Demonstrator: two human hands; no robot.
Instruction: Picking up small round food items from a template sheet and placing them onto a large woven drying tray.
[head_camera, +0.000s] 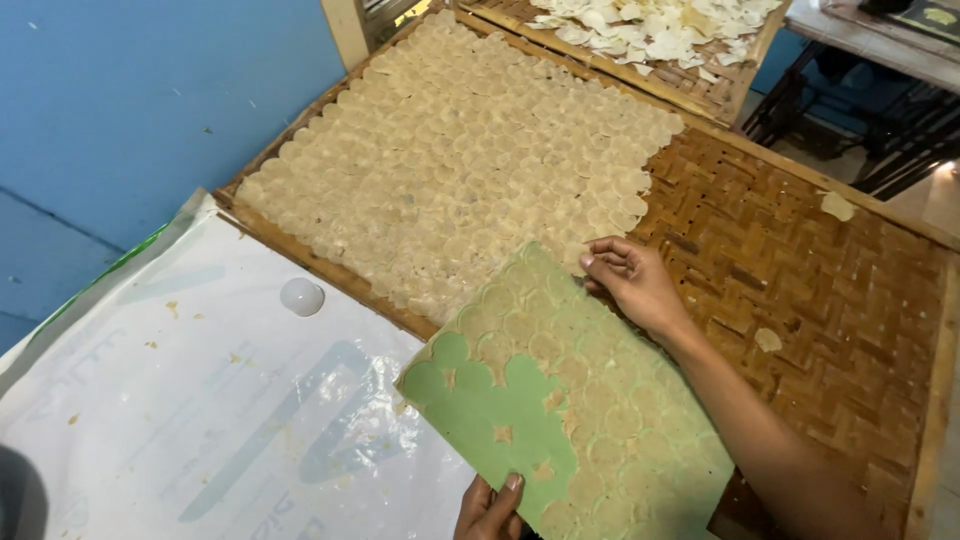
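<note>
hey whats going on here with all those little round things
A person holds a green board covered in thin pale discs over a woven bamboo tray. The left hand grips the board's near edge, and the right hand is at its far edge, fingers on the discs there. Part of the board is already bare. About half of the tray is filled with overlapping discs; the rest shows bare weave. A second tray behind holds loose white pieces.

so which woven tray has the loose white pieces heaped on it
The far bamboo tray at the top; the near bamboo tray holds flat overlapping discs instead.
</note>
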